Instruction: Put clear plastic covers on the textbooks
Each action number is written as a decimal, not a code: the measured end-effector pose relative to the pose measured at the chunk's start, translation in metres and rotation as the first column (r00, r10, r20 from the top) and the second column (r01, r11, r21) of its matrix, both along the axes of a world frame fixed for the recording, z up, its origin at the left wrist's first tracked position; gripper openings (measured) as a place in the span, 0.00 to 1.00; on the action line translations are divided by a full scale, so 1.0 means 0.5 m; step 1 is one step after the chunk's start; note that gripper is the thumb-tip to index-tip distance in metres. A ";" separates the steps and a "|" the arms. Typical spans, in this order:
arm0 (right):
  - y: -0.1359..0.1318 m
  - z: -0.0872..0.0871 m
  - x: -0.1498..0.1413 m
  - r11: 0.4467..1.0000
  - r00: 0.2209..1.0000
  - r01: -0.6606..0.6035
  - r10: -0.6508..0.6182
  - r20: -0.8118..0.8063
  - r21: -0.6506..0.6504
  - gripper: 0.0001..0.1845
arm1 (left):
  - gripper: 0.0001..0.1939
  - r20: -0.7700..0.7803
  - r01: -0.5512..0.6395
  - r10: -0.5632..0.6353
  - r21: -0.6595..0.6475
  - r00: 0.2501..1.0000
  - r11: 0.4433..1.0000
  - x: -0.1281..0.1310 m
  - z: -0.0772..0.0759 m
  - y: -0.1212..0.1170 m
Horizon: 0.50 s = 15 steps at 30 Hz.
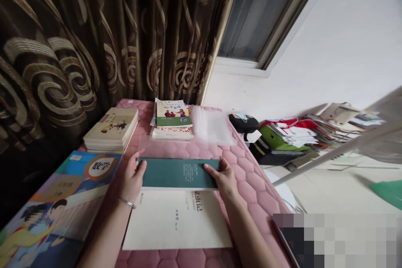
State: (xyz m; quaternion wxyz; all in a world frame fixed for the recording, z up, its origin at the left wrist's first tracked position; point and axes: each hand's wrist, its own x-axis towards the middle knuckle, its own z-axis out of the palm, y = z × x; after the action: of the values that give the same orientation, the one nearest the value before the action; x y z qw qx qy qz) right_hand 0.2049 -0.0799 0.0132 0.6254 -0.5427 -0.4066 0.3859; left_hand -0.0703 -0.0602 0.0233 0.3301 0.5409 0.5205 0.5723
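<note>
A book [176,222] with a cream page and dark printed characters lies on the pink quilted pad in front of me. Across its far side runs a teal cover flap [169,173] with small white print. My left hand [133,173] grips the flap's left end, thumb on top and a bracelet at the wrist. At the right end, my right hand [224,176] pinches it with the thumb above; the fingers beneath are mostly hidden. A faint clear plastic edge seems to extend just beyond the flap.
A math textbook [63,213] and a book stack [111,130] sit at left. Farther back are more books [172,115] and clear plastic sleeves [212,125]. The quilted pad [251,184] ends at right, near floor piles [289,134] and a pale pole [310,157].
</note>
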 end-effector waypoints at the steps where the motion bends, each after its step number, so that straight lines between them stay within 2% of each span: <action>1: 0.000 0.000 -0.001 1.000 1.000 0.001 0.000 -0.014 0.012 0.24 | 0.23 -0.003 -0.002 0.002 -0.005 1.000 1.000 -0.001 -0.001 0.000; 4: -0.001 0.002 -0.002 1.000 0.999 0.004 -0.003 -0.043 0.023 0.26 | 0.24 -0.015 -0.002 0.001 -0.018 1.000 1.000 -0.001 -0.002 0.000; 10: -0.004 0.004 0.001 1.000 1.000 -0.022 0.022 -0.019 -0.002 0.21 | 0.23 -0.032 -0.017 0.016 -0.030 0.999 0.999 -0.001 0.004 -0.004; 15: -0.004 0.002 0.001 1.000 0.999 -0.031 0.031 -0.042 0.006 0.22 | 0.23 -0.047 -0.011 0.010 -0.025 0.999 1.000 0.000 0.007 -0.005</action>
State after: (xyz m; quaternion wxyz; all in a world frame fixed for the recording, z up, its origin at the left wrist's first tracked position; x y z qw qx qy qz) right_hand 0.2055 -0.0817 0.0142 0.6293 -0.5265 -0.4028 0.4056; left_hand -0.0704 -0.0626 0.0268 0.3215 0.5471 0.5382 0.5547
